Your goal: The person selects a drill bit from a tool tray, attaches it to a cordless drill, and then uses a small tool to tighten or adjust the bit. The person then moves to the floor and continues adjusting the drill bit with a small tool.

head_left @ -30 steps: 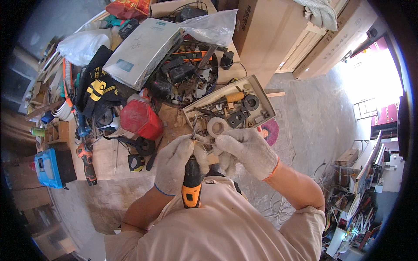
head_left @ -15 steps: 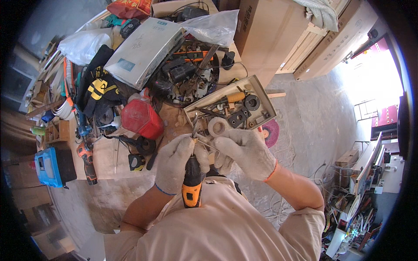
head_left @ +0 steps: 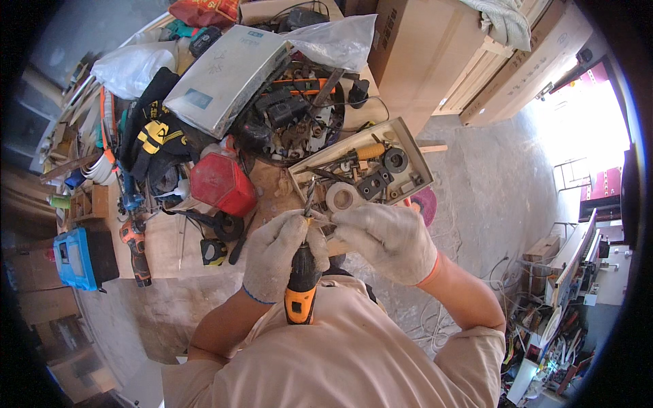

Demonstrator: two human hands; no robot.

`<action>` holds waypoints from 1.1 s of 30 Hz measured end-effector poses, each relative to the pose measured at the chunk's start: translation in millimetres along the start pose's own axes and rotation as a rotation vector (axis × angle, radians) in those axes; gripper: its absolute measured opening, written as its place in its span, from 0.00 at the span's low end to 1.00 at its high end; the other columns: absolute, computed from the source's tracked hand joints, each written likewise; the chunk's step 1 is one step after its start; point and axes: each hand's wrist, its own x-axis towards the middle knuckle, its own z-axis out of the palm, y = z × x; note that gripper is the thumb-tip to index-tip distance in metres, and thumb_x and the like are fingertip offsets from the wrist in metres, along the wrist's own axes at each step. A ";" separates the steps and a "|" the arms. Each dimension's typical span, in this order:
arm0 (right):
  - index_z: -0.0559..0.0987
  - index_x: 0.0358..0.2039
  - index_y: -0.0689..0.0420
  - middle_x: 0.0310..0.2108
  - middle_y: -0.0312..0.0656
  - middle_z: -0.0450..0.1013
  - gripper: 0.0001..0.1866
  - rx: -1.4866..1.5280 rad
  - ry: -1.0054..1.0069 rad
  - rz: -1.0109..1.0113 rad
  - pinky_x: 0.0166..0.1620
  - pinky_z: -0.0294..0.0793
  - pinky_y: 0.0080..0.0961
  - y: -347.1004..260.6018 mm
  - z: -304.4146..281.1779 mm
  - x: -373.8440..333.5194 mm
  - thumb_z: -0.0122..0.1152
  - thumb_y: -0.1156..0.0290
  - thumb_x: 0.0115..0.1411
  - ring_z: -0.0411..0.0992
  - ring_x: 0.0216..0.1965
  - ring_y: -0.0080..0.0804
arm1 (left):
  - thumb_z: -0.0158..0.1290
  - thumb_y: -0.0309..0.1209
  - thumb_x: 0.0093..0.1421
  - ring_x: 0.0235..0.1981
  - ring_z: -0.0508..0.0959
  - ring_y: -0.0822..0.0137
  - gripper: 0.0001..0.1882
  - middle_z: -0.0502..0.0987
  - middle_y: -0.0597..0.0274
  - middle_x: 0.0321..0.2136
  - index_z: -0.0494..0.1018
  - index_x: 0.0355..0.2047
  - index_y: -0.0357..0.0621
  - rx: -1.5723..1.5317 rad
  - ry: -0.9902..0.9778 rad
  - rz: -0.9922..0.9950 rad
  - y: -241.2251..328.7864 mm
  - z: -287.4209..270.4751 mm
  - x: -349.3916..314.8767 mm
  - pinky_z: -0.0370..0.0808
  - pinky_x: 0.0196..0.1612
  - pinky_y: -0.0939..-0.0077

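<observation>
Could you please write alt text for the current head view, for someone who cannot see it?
A gloved left hand grips an orange-and-black drill, a drill bit projecting past that hand; the gloved right hand is close beside it. Beyond, a cluttered workbench holds a parts tray, red container and flat pale box.
</observation>
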 end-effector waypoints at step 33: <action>0.84 0.61 0.54 0.38 0.43 0.83 0.23 0.214 0.022 -0.049 0.41 0.82 0.36 2.0 8.7 -16.9 0.73 0.74 0.65 0.83 0.37 0.44 | 0.50 0.33 0.80 0.34 0.85 0.70 0.18 0.84 0.58 0.35 0.78 0.60 0.31 0.117 -0.053 0.015 -6.6 -7.3 -17.9 0.82 0.41 0.75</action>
